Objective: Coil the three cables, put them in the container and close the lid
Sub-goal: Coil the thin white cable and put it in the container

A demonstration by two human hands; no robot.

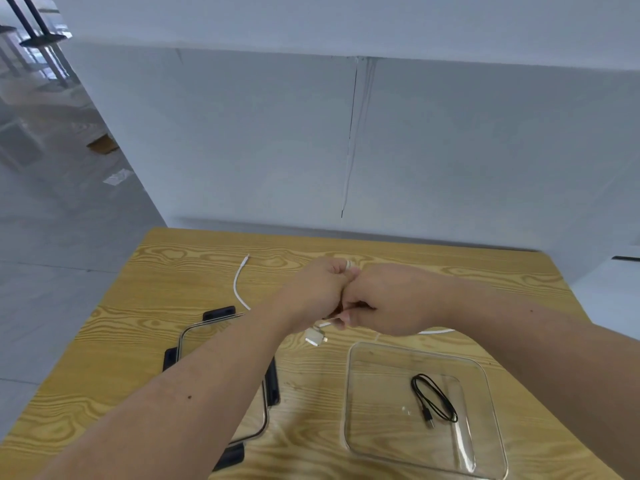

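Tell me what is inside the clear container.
The clear container holds one coiled black cable, lying loose on its floor. Nothing else shows inside; the right forearm hides only its far right corner.

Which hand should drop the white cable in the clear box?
Probably the right hand: the container with the black cable lies below it. The left hand is nearer the lid.

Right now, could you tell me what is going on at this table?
A person is coiling a white cable with both hands, the left hand and right hand pressed together above the wooden table. A coiled black cable already lies in the clear container. The lid lies off to the left.
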